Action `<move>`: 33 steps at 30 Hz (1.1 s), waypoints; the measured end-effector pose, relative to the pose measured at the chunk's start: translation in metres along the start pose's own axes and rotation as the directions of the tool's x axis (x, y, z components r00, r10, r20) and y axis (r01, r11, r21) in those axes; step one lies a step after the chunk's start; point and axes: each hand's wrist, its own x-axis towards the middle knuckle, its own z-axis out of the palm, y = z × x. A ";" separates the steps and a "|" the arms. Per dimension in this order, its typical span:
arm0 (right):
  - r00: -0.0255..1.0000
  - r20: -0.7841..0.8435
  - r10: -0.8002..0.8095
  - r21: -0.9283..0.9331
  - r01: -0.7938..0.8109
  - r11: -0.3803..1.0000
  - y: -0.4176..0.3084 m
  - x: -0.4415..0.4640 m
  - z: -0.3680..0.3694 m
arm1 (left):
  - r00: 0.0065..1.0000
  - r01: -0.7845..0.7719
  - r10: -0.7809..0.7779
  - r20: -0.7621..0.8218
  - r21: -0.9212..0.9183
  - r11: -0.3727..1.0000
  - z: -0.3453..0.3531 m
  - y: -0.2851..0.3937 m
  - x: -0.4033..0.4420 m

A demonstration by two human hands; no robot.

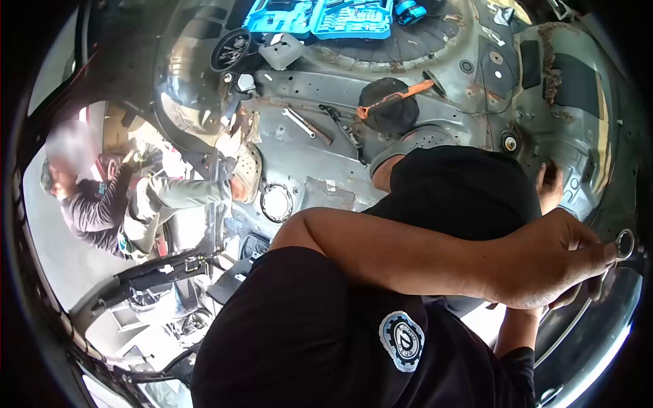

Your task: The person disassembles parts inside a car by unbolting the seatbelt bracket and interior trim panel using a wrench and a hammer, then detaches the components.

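My left hand (544,262) is closed around a ring spanner (624,243). The spanner's round end sticks out past my thumb, and its shank is partly hidden by the fingers. Behind that arm, my right hand (549,187) rests by the grey metal side panel (575,163). Its fingers point away from me and look apart, with nothing visible in them; my left hand and forearm hide part of the right arm. My bent leg (462,183) in black trousers lies beneath the left forearm.
An orange-handled hammer (401,98) lies across a black cap (389,109). Spanners (299,123) lie on the bare car floor (306,163). A blue tool case (350,20) and a bowl of parts (230,49) sit farther off. At left sits another person (102,204).
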 end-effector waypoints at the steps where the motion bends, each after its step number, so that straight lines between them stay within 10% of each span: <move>1: 0.999 -0.020 -0.048 -0.030 0.047 0.998 0.002 -0.001 0.000 | 1.000 0.010 -0.009 -0.015 0.021 1.000 0.004 -0.001 -0.005; 11: 0.993 -0.026 -0.117 0.165 0.119 0.979 0.007 -0.004 -0.007 | 0.867 -0.409 0.426 -0.260 0.118 0.905 -0.015 0.054 -0.132; 14: 0.993 -0.005 -0.118 0.164 0.117 0.979 0.007 -0.001 -0.005 | 0.652 -0.402 0.452 -0.609 0.227 0.887 -0.020 0.073 -0.174; 23: 0.997 0.050 -0.056 0.283 0.040 0.958 -0.027 -0.003 -0.024 | 0.485 -0.232 0.407 -0.774 0.335 0.913 -0.004 0.042 -0.210; 29: 0.994 0.028 -0.108 0.255 0.097 0.962 -0.027 -0.001 -0.032 | 0.528 -0.312 0.417 -0.740 0.288 0.906 -0.033 -0.026 -0.203; 30: 0.994 0.051 -0.099 0.237 0.084 0.968 -0.026 -0.002 -0.030 | 0.521 -0.223 0.182 -0.834 0.073 0.972 -0.015 -0.021 -0.175; 32: 0.989 0.054 -0.139 0.223 0.124 0.967 -0.024 -0.002 -0.032 | 0.807 -0.157 0.163 -0.567 0.061 0.986 -0.059 -0.034 -0.175; 33: 0.988 0.090 -0.127 0.219 0.105 0.970 -0.026 -0.003 -0.032 | 0.736 -0.182 0.188 -0.650 0.078 0.980 -0.066 -0.041 -0.167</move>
